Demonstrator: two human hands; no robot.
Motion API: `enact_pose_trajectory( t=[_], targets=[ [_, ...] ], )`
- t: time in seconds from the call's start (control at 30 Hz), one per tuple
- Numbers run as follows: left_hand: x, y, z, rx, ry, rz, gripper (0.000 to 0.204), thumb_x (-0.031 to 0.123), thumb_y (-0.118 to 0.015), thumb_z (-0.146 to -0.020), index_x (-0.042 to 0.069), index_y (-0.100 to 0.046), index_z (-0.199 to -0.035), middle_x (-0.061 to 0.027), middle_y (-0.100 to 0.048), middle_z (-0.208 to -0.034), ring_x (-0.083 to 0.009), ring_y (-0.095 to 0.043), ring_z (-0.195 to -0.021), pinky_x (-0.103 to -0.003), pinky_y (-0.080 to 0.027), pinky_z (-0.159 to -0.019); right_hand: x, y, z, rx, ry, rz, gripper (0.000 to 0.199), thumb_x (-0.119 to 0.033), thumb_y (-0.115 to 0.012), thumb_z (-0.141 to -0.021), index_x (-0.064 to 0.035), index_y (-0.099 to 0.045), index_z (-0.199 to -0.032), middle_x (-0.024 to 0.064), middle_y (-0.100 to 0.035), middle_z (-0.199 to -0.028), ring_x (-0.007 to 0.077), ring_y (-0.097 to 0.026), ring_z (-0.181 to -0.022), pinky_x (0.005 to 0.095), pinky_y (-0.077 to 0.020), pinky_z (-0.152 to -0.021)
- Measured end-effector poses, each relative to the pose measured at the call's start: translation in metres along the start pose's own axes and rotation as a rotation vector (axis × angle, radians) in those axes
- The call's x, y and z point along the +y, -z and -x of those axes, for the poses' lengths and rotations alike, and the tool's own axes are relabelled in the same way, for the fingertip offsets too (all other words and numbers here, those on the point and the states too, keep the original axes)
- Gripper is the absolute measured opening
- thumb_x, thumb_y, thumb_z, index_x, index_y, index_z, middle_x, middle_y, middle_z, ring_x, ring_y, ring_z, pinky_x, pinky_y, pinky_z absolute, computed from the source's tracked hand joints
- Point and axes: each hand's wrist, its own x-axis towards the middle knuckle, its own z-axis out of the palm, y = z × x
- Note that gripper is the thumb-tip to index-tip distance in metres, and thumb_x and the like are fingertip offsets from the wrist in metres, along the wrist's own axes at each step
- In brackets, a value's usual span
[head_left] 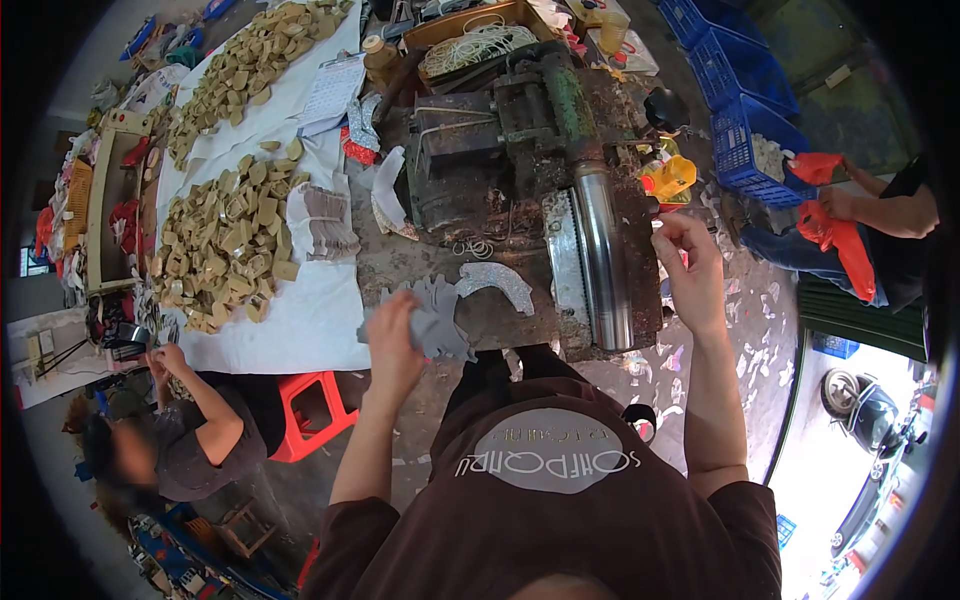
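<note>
My left hand (392, 345), a little blurred, is closed on the near left side of a jagged grey sheet (438, 318) with curved cut-outs along its edges. Just right of the sheet lies a curved, speckled grey piece (500, 284). In front of me stands a heavy, worn press-like machine (530, 130) with a green-painted column and a shiny steel cylinder (603, 265). At the machine's right side is my right hand (692, 265), its fingers bent together by the edge; what they grip there is too small to make out.
Piles of tan blocks (225, 240) cover a white cloth on the left, beside a stack of thin grey pieces (325, 222). A seated person (190, 430) works near a red stool (310, 415). Blue crates (750, 140) and another person holding red material (835, 240) are on the right.
</note>
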Motion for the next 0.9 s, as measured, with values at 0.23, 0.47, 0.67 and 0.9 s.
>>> enact_pose_trajectory(
  t=[0.23,0.47,0.67,0.9],
  targets=[
    [-0.01,-0.062,0.048,-0.434,0.023,-0.116,0.035,0.002,-0.057,-0.07,0.001,-0.055,-0.105,-0.0183,-0.051,-0.12,-0.0374,-0.054,-0.105,-0.045,-0.043,-0.086,0.001,-0.001,-0.002,0.019,-0.012,-0.032,0.024,-0.005,-0.062,-0.086,0.0,-0.059,-0.108,0.0064,-0.063,-0.087,0.0122,-0.059,-0.081,0.0273,-0.0466,-0.077],
    [-0.008,-0.022,0.02,-0.831,0.168,-0.027,0.033,0.01,-0.062,-0.074,0.0,-0.058,-0.105,-0.0243,-0.056,-0.113,-0.0418,-0.058,-0.098,-0.05,-0.046,-0.084,-0.017,-0.001,-0.001,0.074,0.035,-0.124,0.02,-0.004,-0.061,-0.086,0.0005,-0.06,-0.106,0.0058,-0.063,-0.084,0.0117,-0.058,-0.077,0.026,-0.0467,-0.073],
    [0.039,0.034,-0.027,-0.365,0.265,0.68,0.044,0.019,-0.066,-0.079,0.001,-0.055,-0.118,-0.0202,-0.06,-0.109,-0.0297,-0.061,-0.101,-0.038,-0.047,-0.09,-0.077,-0.016,0.019,-0.115,0.115,-0.144,0.011,0.0,-0.06,-0.085,0.001,-0.059,-0.096,0.0082,-0.061,-0.082,0.0141,-0.059,-0.075,0.027,-0.0474,-0.067],
    [0.134,0.018,-0.055,-0.153,-0.011,1.766,0.061,0.036,-0.065,-0.085,-0.001,-0.043,-0.129,-0.0112,-0.05,-0.125,-0.0205,-0.047,-0.117,-0.036,-0.037,-0.1,-0.092,-0.069,0.039,-0.079,0.467,0.109,0.029,0.0,-0.072,-0.069,-0.0061,-0.062,-0.095,0.0121,-0.049,-0.113,0.0312,-0.044,-0.101,0.0403,-0.0387,-0.082]
  ],
)
